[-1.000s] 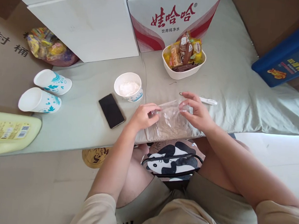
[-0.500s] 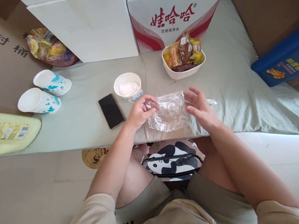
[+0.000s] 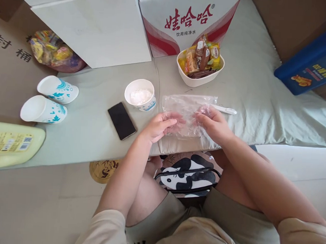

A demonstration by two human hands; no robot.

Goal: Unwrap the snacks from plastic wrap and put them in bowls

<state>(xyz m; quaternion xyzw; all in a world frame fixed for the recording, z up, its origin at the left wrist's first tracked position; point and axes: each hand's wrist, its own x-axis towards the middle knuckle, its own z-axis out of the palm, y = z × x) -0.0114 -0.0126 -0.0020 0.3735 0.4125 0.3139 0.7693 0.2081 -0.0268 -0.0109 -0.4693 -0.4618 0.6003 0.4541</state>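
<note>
A clear, crinkled plastic bag [image 3: 190, 103] is spread over the front of the covered surface, between my hands. My left hand [image 3: 161, 126] grips its left side, the thumb on top and the fingers showing faintly through the film. On the right side my right hand [image 3: 214, 123] is closed on the bag, thumb against curled fingers. Just beyond that hand lies a slim white object [image 3: 227, 110], partly covered by the bag; its kind is unclear. A paper bowl [image 3: 149, 103] with white contents stands to the left of the bag, near a dark phone [image 3: 121, 120].
A cream container [image 3: 200, 80] of wrapped snacks stands before a white-and-red carton [image 3: 168, 34]. Two paper cups [image 3: 58, 90] [image 3: 43, 110] lie tilted at left, near a pale yellow jug [image 3: 12, 146]. A blue box [image 3: 301, 68] is at right. The cloth surface's front edge [image 3: 94, 161] runs above my knees.
The bag has gone from bunched up to flatter and wider. My right hand, open beside it before, has moved left and closed on it. My left hand has shifted slightly down.
</note>
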